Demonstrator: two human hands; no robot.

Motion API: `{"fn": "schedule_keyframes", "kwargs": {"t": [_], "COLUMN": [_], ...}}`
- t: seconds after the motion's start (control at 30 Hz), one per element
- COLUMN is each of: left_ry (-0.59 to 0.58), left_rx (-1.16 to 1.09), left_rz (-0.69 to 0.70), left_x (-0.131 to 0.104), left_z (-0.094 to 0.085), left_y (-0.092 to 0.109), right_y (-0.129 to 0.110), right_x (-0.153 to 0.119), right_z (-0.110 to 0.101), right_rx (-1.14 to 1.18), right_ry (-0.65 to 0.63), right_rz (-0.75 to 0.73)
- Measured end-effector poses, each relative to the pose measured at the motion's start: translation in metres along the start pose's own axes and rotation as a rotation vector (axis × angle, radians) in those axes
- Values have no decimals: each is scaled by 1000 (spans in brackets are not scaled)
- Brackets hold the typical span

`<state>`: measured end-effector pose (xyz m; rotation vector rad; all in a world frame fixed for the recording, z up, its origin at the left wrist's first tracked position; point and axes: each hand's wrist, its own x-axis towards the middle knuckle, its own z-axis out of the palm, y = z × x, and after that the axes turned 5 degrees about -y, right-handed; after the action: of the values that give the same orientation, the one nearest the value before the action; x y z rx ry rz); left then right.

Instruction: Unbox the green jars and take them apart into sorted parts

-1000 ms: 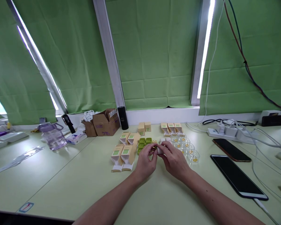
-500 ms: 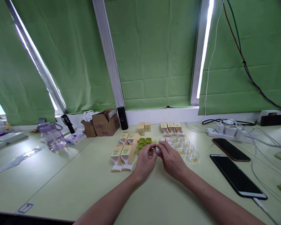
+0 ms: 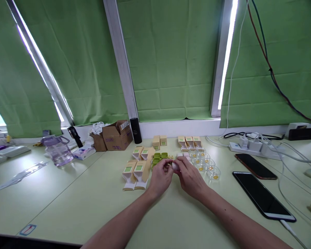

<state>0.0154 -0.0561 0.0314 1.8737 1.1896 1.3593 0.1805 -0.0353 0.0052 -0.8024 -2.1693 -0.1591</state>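
My right hand [image 3: 191, 176] pinches a small whitish rounded piece [image 3: 175, 166] at the middle of the table. Against it, my left hand [image 3: 160, 178] has its fingers closed together; what sits in its fingertips is too small and hidden to name. Just behind the hands are several olive-green square cups [image 3: 157, 160], partly covered by the left hand. Pale pinkish pieces [image 3: 187, 155] lie behind the right hand. To the right stand several clear plastic cups [image 3: 214, 173] with yellow centres. Open beige cartons [image 3: 139, 172] lie left of my left hand.
More beige cartons [image 3: 189, 142] stand at the back. Two phones [image 3: 263, 195] and a power strip [image 3: 256, 148] with tangled cables occupy the right. Leftward are a brown cardboard box [image 3: 118, 138], a black cylinder [image 3: 136, 130] and a lilac water bottle [image 3: 57, 151].
Both hands stay in nearly the same place, held together. Only a slight shift of the fingers around the whitish piece shows.
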Motion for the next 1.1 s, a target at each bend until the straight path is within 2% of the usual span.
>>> {"fn": "schedule_keyframes", "kwargs": {"t": [0.13, 0.27, 0.4, 0.5, 0.6, 0.77, 0.93, 1.1], "left_ry": [-46, -138, -194, -121, -24, 79, 102, 69], "left_rx": [65, 94, 88, 112, 160, 271, 423, 415], "left_rz": [106, 147, 186, 181, 187, 357, 532, 511], "left_x": [0, 1, 2, 2, 2, -2, -4, -6], "left_z": [-10, -20, -21, -18, -14, -10, -6, -7], "left_y": [-1, -2, -7, -10, -11, -12, -12, -6], "right_y": [4, 3, 1, 0, -2, -12, -19, -16], "right_x": [-2, -2, -2, -2, -1, 0, 3, 2], "right_z": [-5, -13, -15, -13, -11, -7, -5, -7], "right_rx": [29, 58, 116, 229, 377, 530, 559, 513], "right_ry": [7, 12, 54, 113, 207, 258, 246, 229], "right_rz": [15, -22, -80, -24, 106, 243, 277, 259]}}
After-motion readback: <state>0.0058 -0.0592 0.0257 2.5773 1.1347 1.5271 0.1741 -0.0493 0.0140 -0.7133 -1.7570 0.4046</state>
